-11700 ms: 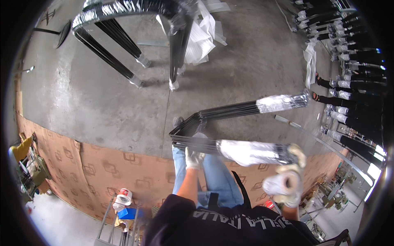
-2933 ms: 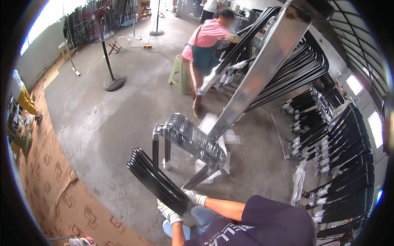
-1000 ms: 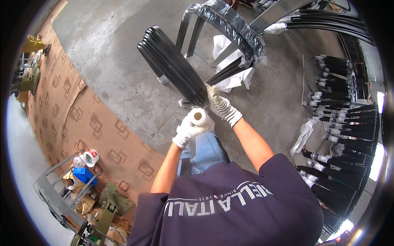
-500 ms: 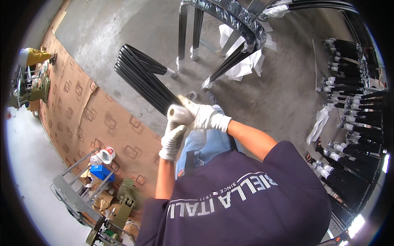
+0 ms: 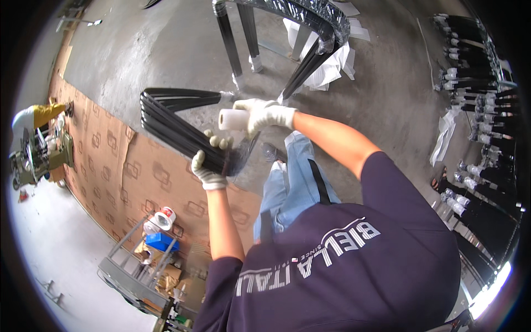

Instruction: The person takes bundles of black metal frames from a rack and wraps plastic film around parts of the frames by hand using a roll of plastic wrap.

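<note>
A bundle of nested, bent black tubes (image 5: 174,133) slants down from the upper left to my body. My left hand (image 5: 211,163), in a pale knit glove, grips its near end with the fingers wrapped round the tubes. In my gloved right hand (image 5: 270,116) is a roll of clear stretch film (image 5: 233,119), held just above and to the right of that end. Clear film (image 5: 242,155) lies round the bundle's near end, beside my left fingers. Beyond stands another group of bent black tubes (image 5: 310,66), its upper bend wrapped in shiny film.
White sheets (image 5: 332,63) lie on the grey floor behind the standing tubes. Many wrapped black frames (image 5: 484,133) line the right side. Patterned brown board (image 5: 110,160) covers the floor at left. A metal cart (image 5: 127,276) stands lower left, near a blue bin (image 5: 162,242). Another person (image 5: 41,116) is at far left.
My right hand has carried the film roll up and away from my left hand, which has moved from the roll onto the bundle's end. The view has shifted slightly.
</note>
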{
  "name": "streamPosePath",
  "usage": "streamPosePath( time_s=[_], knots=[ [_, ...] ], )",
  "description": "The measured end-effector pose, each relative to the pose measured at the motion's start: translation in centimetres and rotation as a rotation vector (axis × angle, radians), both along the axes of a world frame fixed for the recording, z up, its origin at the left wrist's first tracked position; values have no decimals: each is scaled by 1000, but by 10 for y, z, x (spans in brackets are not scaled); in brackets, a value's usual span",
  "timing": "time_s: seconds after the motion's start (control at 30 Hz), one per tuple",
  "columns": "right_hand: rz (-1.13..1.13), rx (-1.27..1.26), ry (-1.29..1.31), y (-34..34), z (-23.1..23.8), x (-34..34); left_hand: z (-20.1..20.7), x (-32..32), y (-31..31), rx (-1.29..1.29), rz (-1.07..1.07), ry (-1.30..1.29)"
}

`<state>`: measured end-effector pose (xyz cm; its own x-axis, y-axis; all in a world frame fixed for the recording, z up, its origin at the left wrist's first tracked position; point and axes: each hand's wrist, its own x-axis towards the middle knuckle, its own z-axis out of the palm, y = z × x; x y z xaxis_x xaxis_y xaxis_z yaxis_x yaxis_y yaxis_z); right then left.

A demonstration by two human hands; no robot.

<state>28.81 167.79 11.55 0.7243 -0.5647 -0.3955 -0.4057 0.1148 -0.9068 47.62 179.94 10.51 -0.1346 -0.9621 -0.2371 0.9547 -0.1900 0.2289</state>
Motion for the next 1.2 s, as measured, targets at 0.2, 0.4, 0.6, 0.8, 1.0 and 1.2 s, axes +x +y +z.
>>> streamPosePath(
  time_s=[0.2, 0.4, 0.6, 0.8, 1.0, 1.2],
  knots=[
    [19, 342, -194, 11, -86, 89, 0, 8, 4, 427, 215, -553],
    [200, 758, -515, 34, -201, 174, 39, -37, -38, 643, 675, -882],
    [428, 76, -431, 20, -194, 158, -78, 40, 3, 399, 49, -1572],
    [34, -307, 32, -1, -124, 115, -75, 14, -29, 555, -75, -1072],
    [-971, 118, -564, 56, -76, 32, -76, 21, -27, 713, 52, -1223],
    [-667, -439, -434, 107, -79, 3, -14, -35, -26, 755, 78, -1747]
  ],
)
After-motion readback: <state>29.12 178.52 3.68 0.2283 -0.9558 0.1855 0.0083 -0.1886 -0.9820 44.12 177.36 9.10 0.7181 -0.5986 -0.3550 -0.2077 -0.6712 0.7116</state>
